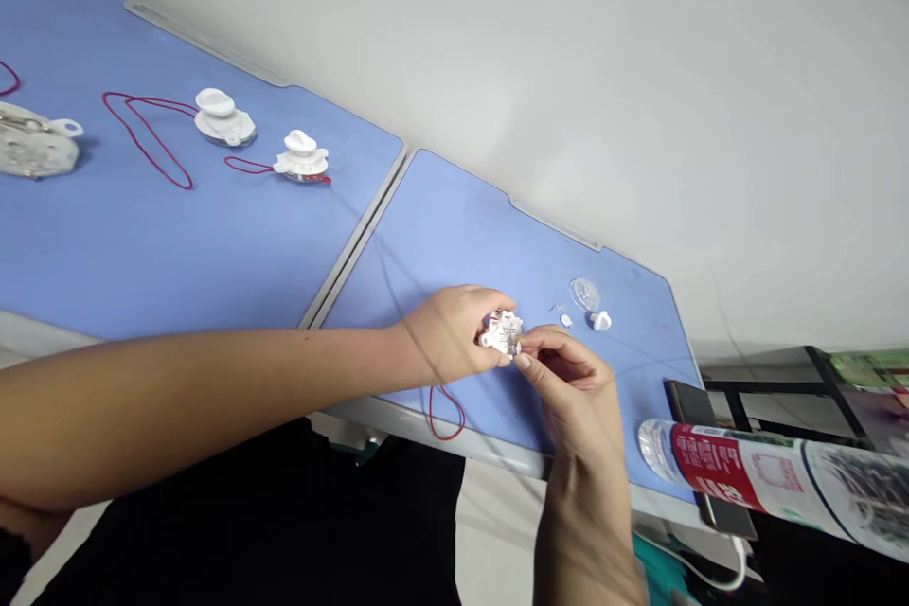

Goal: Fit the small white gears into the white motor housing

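Observation:
My left hand holds a small white plastic housing between thumb and fingers, its open side facing up. Thin metal pieces show inside it, too small to name. A loop of red cord hangs below my left hand over the table's front edge; where it attaches is hidden. With thumb and index finger pinched together, my right hand works at the housing's right edge. What sits between those fingertips is hidden. Beyond it on the table lie a clear round cover, a white knob and a small white piece.
Two white knobbed units with red cords, one farther left and one nearer, rest on the left blue table. A larger clear-and-white unit is at far left. A water bottle and a dark flat device are at right.

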Available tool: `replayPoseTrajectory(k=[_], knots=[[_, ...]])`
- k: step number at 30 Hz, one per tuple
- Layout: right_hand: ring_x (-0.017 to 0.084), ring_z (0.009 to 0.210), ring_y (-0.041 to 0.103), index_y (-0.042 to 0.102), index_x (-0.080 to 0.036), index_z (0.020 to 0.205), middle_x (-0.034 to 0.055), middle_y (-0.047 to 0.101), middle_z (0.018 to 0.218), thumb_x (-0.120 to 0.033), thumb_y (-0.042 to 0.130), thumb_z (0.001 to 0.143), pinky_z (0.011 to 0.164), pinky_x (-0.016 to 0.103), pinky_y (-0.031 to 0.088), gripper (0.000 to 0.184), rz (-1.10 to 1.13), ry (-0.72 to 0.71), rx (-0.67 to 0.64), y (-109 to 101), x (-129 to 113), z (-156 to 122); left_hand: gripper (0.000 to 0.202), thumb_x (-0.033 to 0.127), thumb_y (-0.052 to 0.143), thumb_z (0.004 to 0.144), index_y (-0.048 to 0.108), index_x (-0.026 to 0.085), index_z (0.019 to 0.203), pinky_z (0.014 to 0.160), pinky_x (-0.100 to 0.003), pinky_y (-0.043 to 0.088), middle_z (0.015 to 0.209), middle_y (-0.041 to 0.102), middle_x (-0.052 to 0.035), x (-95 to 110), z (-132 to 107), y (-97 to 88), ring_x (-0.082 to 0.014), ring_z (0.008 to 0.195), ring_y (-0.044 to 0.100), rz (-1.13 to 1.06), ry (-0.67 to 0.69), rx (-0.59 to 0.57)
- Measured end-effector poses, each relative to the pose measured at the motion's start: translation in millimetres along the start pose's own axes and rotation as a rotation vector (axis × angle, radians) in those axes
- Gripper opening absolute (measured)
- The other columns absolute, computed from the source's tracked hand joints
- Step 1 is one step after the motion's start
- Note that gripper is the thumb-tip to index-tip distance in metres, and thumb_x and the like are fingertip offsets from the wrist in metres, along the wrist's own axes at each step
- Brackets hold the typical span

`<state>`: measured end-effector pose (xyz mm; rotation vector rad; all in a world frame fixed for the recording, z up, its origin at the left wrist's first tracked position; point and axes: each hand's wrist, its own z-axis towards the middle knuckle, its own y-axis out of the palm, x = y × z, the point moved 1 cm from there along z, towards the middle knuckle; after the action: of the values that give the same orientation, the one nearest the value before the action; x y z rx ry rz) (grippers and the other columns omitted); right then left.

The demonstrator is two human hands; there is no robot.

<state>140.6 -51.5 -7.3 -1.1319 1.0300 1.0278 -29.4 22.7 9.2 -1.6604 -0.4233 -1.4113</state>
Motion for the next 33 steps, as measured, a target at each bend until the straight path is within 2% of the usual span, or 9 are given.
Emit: replayPoseTrajectory(k=[5,11,21,28,33], knots=[[0.014,0.077,0.055,0.071,-0.025,0.083,-0.0009,0.059,0.08,-0.023,0.074,0.081,0.072,0.028,0.044,0.004,-0.133,-0.048,0.048,5,-4,-1,0.043,0.018,0.074,0.068,0.066,0.012,0.11,0.072,-0.03,0.056,0.101,0.071,-0.0094,4,0,0.1,-0.0177,0.078,0.066,-0.062,-0.06,-0.007],[0.015,0.076,0.057,0.071,-0.024,0.083,0.0001,0.062,0.079,-0.022,0.071,0.082,0.072,0.03,0.046,0.002,-0.312,-0.134,0.091,11,-9,-3,0.037,0.013,0.067,0.07,0.065,0.014,0.108,0.079,-0.032,0.057,0.101,0.072,-0.0072,-1,2,1.9,-0.0203,0.089,0.069,-0.135,-0.059,0.011],[0.016,0.078,0.062,0.071,-0.023,0.085,0.0023,0.066,0.082,-0.016,0.069,0.083,0.071,0.03,0.051,0.007,-0.338,-0.215,0.109,15,-9,-4,0.042,0.01,0.069,0.071,0.06,0.011,0.112,0.087,-0.035,0.056,0.108,0.071,-0.0123,-10,4,4.9,-0.0223,0.1,0.069,-0.388,-0.125,-0.041],[0.017,0.08,0.064,0.071,-0.023,0.083,0.0025,0.069,0.083,-0.017,0.07,0.083,0.072,0.03,0.052,0.006,-0.349,-0.246,0.107,14,-6,-5,0.044,0.01,0.07,0.069,0.062,0.011,0.113,0.088,-0.038,0.056,0.107,0.071,-0.0116,-8,5,3.8,-0.0232,0.1,0.069,-0.37,-0.127,-0.038],[0.017,0.08,0.065,0.071,-0.023,0.082,0.0028,0.069,0.082,-0.019,0.071,0.082,0.074,0.032,0.053,0.004,-0.306,-0.236,0.113,13,-4,-4,0.042,0.01,0.069,0.07,0.061,0.01,0.111,0.087,-0.036,0.055,0.107,0.07,-0.0115,-7,4,2.7,-0.022,0.098,0.068,-0.373,-0.124,-0.038]])
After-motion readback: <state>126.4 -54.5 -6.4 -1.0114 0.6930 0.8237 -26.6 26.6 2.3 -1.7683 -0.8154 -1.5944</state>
